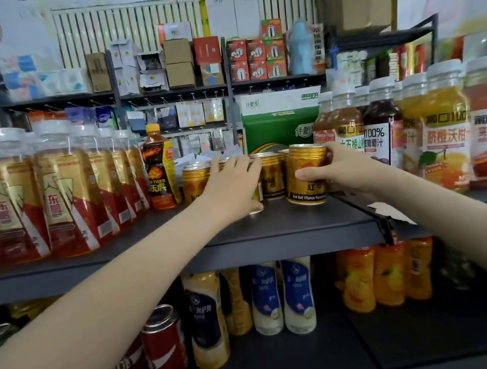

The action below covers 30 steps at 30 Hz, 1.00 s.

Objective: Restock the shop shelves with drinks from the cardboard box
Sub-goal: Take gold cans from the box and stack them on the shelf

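Observation:
Several gold Red Bull cans [271, 177] stand on the dark upper shelf [289, 228]. My right hand [343, 171] grips one gold can [306, 174] from its right side, at the front right of the group, its base at the shelf surface. My left hand [230, 186] covers another gold can [255, 196] at the front, fingers wrapped around it and mostly hiding it. More gold cans [193, 182] sit behind my left hand. The cardboard box is not in view.
Tall red-and-gold bottles [58, 191] fill the shelf's left, with a dark tiger-label bottle [160, 168] beside the cans. Juice bottles [443, 125] crowd the right. A green carton [280, 119] stands behind. The lower shelf [292, 365] holds cola cans [164, 345] and milk-drink bottles [297, 295].

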Tool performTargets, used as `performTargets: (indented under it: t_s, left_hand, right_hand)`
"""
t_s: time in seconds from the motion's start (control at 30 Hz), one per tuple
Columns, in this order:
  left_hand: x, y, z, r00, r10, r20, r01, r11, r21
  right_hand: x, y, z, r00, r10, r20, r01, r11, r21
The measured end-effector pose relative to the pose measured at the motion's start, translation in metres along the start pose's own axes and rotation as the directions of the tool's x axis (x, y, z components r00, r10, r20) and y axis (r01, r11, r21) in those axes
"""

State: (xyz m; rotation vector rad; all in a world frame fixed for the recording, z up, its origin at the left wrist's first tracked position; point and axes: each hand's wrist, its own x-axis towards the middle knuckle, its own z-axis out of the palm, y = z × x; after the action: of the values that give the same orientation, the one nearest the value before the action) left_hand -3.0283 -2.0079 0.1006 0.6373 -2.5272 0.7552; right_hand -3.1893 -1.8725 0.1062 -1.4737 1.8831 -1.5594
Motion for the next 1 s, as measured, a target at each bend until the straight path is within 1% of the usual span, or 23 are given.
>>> performTargets:
  t_s: [0.13, 0.23, 0.37, 0.47, 0.57, 0.73, 0.9, 1.0]
  left_hand:
    - [0.003, -0.004, 0.004, 0.999, -0.008, -0.048, 0.007, 1.0, -0.022]
    - [0.004, -0.006, 0.004, 0.999, -0.016, -0.041, 0.016, 1.0, 0.004]
    - [0.003, -0.016, 0.005, 0.999, -0.045, -0.024, 0.045, 0.999, -0.009]
    - [0.002, -0.02, 0.009, 0.998, -0.032, -0.049, 0.031, 0.999, -0.021]
    - [0.002, -0.023, 0.011, 0.997, -0.022, -0.073, 0.02, 0.999, -0.025]
    - [0.002, -0.025, 0.012, 0.996, -0.016, -0.087, 0.012, 0.999, -0.039]
    - [0.002, -0.027, 0.013, 0.995, 0.0, -0.1, -0.004, 0.999, -0.039]
    - [0.002, -0.027, 0.014, 0.995, 0.004, -0.096, -0.008, 0.999, -0.041]
  right_hand:
    - [0.009, 0.01, 0.009, 1.0, 0.02, 0.016, -0.019, 0.999, -0.035]
    - [0.016, 0.015, 0.015, 0.999, -0.013, 0.052, 0.014, 1.0, -0.012]
    - [0.024, 0.014, 0.014, 0.996, -0.01, 0.09, 0.018, 0.996, -0.092]
    - [0.027, 0.013, 0.014, 0.999, -0.034, 0.042, 0.042, 0.978, -0.202]
    - [0.03, 0.013, 0.019, 0.997, -0.075, 0.033, 0.08, 0.971, -0.225]
    - [0.034, 0.01, 0.026, 0.995, -0.085, 0.05, 0.097, 0.93, -0.355]
    - [0.033, 0.004, 0.04, 0.99, -0.141, -0.002, 0.124, 0.877, -0.463]
    - [0.031, 0.004, 0.048, 0.987, -0.155, -0.047, 0.115, 0.872, -0.475]
